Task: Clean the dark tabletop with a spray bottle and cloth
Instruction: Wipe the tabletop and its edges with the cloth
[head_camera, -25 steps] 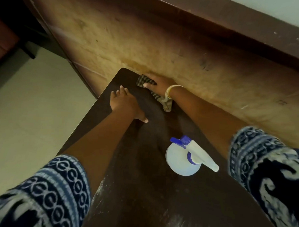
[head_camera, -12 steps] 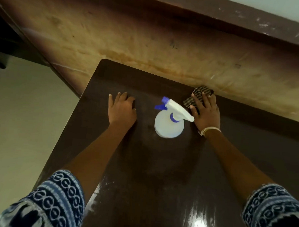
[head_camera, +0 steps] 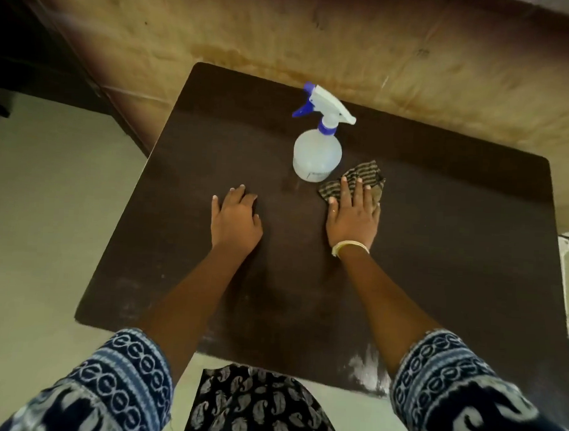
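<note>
Setting: dark tabletop (head_camera: 438, 254) pushed up against a stained tan wall (head_camera: 382, 40), with pale floor (head_camera: 31, 237) to the left and in front of it.
Nearest edge: whitish smears or glare show on the near right part of the top; I cannot tell whether they are residue or light.
Sleeves: patterned blue and white sleeves (head_camera: 112, 383) frame the bottom of the view, both forearms reaching out over the surface.
Left hand (head_camera: 235, 218): resting flat on bare wood, fingers loosely spread and relaxed, holding nothing.
Right hand (head_camera: 353, 218): pressing down on the cloth with straight fingers, palm flat; a pale bangle (head_camera: 350, 247) sits at the wrist.
Cloth (head_camera: 360, 176): striped and crumpled, partly under the right fingertips, its far edge touching or just beside the bottle's base.
Spray bottle (head_camera: 317, 151): upright, translucent body with white head and blue trigger, standing near the far middle of the top, untouched.
Step in hand: judged to be wiping, with much of the surface left to cover.
Risk: a wipe pushed forward or leftward could knock the bottle over, since the cloth lies so close to it.
Second risk: the bunched cloth covers little area, so streaks may be left.
</note>
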A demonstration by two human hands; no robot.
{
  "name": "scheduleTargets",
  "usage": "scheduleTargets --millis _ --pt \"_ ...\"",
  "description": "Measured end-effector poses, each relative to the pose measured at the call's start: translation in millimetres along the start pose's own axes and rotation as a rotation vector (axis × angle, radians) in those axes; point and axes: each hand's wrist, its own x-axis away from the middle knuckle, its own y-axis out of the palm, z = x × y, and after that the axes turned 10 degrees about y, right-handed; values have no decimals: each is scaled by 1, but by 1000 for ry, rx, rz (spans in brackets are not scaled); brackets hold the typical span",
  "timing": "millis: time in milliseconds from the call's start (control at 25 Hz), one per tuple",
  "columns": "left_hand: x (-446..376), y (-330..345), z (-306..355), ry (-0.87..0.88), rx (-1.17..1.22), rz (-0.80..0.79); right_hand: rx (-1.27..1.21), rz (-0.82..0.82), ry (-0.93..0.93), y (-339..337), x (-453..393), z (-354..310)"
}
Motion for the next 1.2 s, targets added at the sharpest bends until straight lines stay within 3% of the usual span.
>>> scheduleTargets --millis 80,360,560,800,1000,1120,1200 --pt "35 3 -1 14 0 -13 -28 -12 -22 8 38 -11" --pt "142 2 -31 38 133 -67 45 -93 -396 23 158 -29" --pt "182 2 -53 -43 488 49 28 -87 -405 37 229 -35" --pt "221 7 -67 -66 657 49 -83 -35 -311 56 293 -51" --pt "242 1 -84 -133 836 -20 -380 -36 -251 64 339 -63" --pt "250 -15 -85 -305 1084 -79 -763 -270 13 41 349 -63" --pt "257 -25 -84 -301 1044 -79 -1188 -439 244 25 355 -62"
